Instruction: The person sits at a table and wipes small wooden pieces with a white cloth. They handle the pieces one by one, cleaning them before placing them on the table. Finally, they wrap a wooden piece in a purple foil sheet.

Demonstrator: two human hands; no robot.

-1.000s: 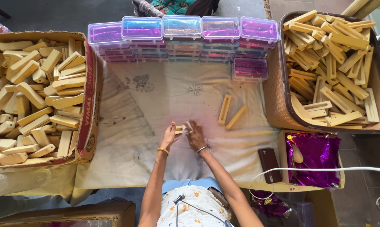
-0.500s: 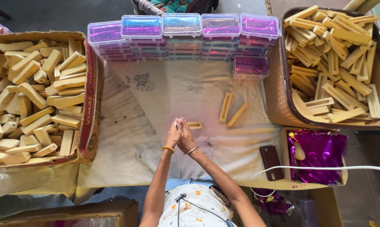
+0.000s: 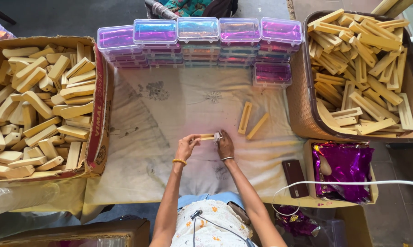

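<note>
Head view: left hand [image 3: 186, 147] pinches one end of a small wooden piece [image 3: 207, 136] held over the cloth [image 3: 170, 119]; right hand [image 3: 224, 145] fingers closed on its other end. Cardboard box [image 3: 100, 114] at left is heaped with wooden blocks; basket [image 3: 302, 105] at right holds wooden slats. Stacked clear plastic cases [image 3: 197, 41] hold shiny purple foil. Small box [image 3: 309, 174] holds purple foil.
</note>
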